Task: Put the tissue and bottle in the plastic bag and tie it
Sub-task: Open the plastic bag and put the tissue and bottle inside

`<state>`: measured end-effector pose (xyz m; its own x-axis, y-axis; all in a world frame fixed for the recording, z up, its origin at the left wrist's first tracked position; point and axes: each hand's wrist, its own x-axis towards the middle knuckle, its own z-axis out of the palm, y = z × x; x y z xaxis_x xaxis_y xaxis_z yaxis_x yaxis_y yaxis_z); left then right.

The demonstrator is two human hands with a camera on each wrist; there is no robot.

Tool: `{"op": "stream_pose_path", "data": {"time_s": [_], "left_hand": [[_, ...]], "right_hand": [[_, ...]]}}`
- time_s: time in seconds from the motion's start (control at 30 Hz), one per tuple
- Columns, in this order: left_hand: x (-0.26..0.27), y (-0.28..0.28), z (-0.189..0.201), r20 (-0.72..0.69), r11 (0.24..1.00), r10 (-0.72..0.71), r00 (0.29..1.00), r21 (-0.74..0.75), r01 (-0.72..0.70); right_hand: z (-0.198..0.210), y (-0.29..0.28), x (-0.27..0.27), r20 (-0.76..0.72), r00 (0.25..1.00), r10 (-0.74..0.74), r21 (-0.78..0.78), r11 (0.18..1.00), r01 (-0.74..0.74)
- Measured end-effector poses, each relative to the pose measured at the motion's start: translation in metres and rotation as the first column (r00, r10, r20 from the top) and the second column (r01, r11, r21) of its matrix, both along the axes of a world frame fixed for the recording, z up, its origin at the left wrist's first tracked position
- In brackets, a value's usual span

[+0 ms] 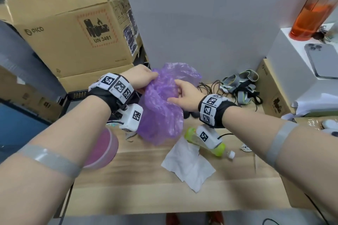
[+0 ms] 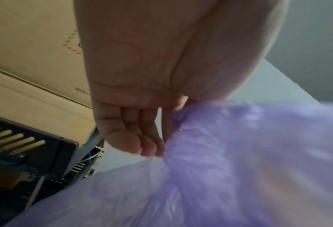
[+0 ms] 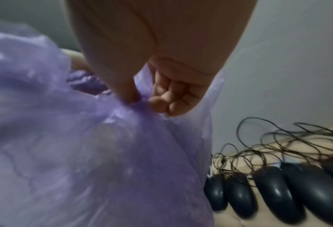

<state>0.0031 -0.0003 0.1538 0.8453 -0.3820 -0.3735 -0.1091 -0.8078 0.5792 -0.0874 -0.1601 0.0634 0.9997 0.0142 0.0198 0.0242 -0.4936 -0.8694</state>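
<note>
Starting at the fingers: the right hand (image 3: pixel 173 92) has its thumb and curled fingers (image 3: pixel 161 104) pinching a gathered bit of the crinkly translucent purple plastic bag (image 3: pixel 84 145), and the film bunches up right at the pinch. The left hand (image 2: pixel 142 107) is doing the same on the other side, thumb pressed against the curled fingertips (image 2: pixel 150 149) with a fold of the bag caught between them. So both hands are grasping the bag's edge, one on each side.

From the head view the bag hangs between the two hands (image 1: pixel 144 76) (image 1: pixel 184 93), held up above the light wooden tabletop (image 1: pixel 146 188), with its bottom drooping down close to the surface. Can't tell from here if it actually touches.

The other two things sit outside the bag. The crumpled white tissue (image 1: pixel 188 164) lies flat on the table just in front of it, and the clear plastic bottle with a lime green label and white cap (image 1: pixel 219 149) lies on its side right next to the tissue, partly hidden under the right wrist camera.

Around all that: a row of black computer mice (image 3: pixel 278 195) with tangled cords beside the bag, a big brown cardboard box (image 1: pixel 73 29) at the back left, and an orange drinking bottle (image 1: pixel 312 5) up on a white box at the right.
</note>
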Motion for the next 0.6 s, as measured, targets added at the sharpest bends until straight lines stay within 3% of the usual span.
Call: {"op": "stream_pose_path", "data": {"time_s": [0.13, 0.27, 0.33, 0.37, 0.43, 0.5, 0.53, 0.6], "left_hand": [[0.014, 0.025, -0.007, 0.213, 0.995, 0.056, 0.975, 0.069, -0.073], [0.015, 0.043, -0.016, 0.315, 0.984, 0.174, 0.933, -0.02, -0.176], [0.013, 0.044, -0.02, 0.338, 0.987, 0.142, 0.931, -0.114, -0.109], [0.011, 0.043, -0.019, 0.347, 0.986, 0.1, 0.933, -0.161, -0.046], [0.006, 0.037, -0.016, 0.36, 0.971, 0.002, 0.933, -0.223, 0.084], [0.004, 0.029, -0.012, 0.371, 0.965, -0.107, 0.923, -0.186, 0.186], [0.005, 0.025, -0.009, 0.375, 0.968, -0.159, 0.913, -0.121, 0.218], [0.001, 0.016, -0.001, 0.347, 0.967, -0.254, 0.903, 0.076, 0.243]], "right_hand": [[-0.02, -0.025, -0.006, -0.139, 0.978, -0.157, 0.007, 0.987, 0.159], [-0.052, -0.064, -0.018, -0.424, 0.859, -0.287, -0.132, 0.958, 0.255], [-0.058, -0.075, -0.027, -0.517, 0.785, -0.342, -0.149, 0.939, 0.311], [-0.057, -0.076, -0.029, -0.49, 0.775, -0.4, -0.149, 0.914, 0.378], [-0.046, -0.074, -0.03, -0.216, 0.804, -0.554, -0.082, 0.831, 0.55], [-0.028, -0.067, -0.026, 0.222, 0.763, -0.607, -0.014, 0.78, 0.625], [-0.014, -0.06, -0.024, 0.415, 0.725, -0.549, -0.039, 0.786, 0.617], [0.004, -0.043, -0.017, 0.607, 0.705, -0.366, -0.132, 0.828, 0.544]]}}
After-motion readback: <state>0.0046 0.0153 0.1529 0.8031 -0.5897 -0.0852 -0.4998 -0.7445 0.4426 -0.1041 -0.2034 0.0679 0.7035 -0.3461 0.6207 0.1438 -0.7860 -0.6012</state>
